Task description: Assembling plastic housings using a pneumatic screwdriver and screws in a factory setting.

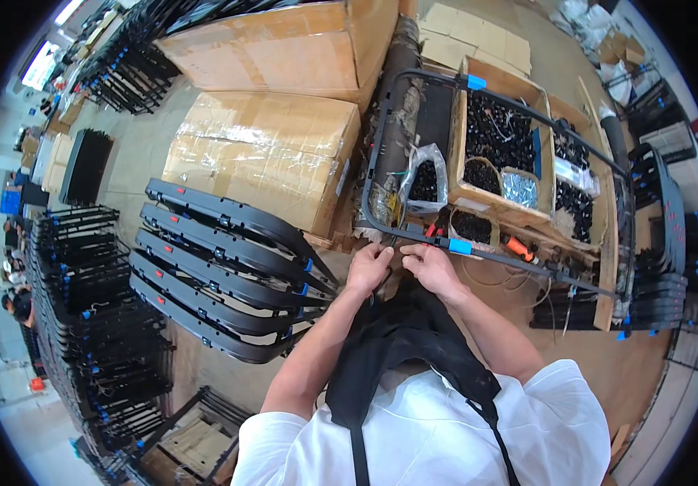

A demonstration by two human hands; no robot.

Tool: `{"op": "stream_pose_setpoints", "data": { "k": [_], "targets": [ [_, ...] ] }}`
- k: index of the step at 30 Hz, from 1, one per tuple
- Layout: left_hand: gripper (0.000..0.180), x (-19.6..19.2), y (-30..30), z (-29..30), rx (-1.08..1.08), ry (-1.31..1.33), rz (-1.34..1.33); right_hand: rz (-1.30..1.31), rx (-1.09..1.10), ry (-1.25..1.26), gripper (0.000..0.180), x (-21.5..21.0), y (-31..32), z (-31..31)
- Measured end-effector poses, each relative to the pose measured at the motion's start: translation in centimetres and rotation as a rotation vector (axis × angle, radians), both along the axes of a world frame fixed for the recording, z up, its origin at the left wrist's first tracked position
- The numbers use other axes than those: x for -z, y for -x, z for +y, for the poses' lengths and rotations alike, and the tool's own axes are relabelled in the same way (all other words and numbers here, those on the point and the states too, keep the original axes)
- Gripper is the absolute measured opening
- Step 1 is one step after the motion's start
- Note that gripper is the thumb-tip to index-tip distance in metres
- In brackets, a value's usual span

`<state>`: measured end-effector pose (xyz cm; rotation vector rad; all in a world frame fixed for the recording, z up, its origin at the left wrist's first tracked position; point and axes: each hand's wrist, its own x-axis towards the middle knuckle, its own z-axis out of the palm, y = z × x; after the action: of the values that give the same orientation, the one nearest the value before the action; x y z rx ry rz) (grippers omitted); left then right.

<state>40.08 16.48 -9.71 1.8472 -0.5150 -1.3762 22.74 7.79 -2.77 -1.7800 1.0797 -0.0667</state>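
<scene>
A black tubular frame (pixel 375 154) with rounded corners and blue sleeves lies across the bench in front of me. My left hand (pixel 368 269) is closed in a pinch just below the frame's near left corner. Beside it, my right hand (pixel 431 267) has thumb and fingers drawn together near the frame's lower bar. Whatever sits between the fingertips is too small to make out. Close beyond my right hand lie a red-handled tool (pixel 438 224) and an orange-and-black screwdriver-like tool (pixel 521 249). A clear plastic bag (pixel 424 178) of small black parts stands inside the frame.
Wooden trays (pixel 500 206) of small black parts stand on the bench. Several black curved panels (pixel 227 279) are stacked at my left, before large cardboard boxes (pixel 260 150). Racks of black frames (pixel 98 308) fill the far left; more frames (pixel 657 300) stand at right.
</scene>
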Motion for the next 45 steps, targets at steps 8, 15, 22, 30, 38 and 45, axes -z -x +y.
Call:
{"op": "stream_pose_setpoints", "data": {
  "k": [8, 15, 22, 30, 38, 45],
  "targets": [
    [0.019, 2.4, 0.6, 2.2, 0.015, 0.324, -0.125, 0.035, -0.886, 0.538, 0.028, -4.5, -6.5, -5.3],
    [0.018, 0.5, -0.4, 2.5, 0.018, 0.348, 0.036, 0.198, -1.292, 0.768, 0.021, -2.8, -9.6, -6.3],
    [0.021, -2.0, -0.7, 2.8, 0.015, 0.305, 0.065, 0.152, -1.158, 0.641, 0.016, -4.2, -7.3, -7.1],
    [0.020, -1.8, -1.2, 2.7, 0.038, 0.299, 0.126, -0.221, -1.123, 0.568, 0.017, -4.0, -7.6, -7.8],
    [0.017, -0.8, -1.1, 2.3, 0.002, 0.243, 0.175, -0.275, -1.203, 0.564, 0.015, -3.4, -8.0, -8.1],
    [0.017, -2.5, -0.7, 1.9, -0.080, 0.185, 0.145, -0.172, -1.153, 0.565, 0.012, -2.8, -7.6, -7.6]
  ]
}}
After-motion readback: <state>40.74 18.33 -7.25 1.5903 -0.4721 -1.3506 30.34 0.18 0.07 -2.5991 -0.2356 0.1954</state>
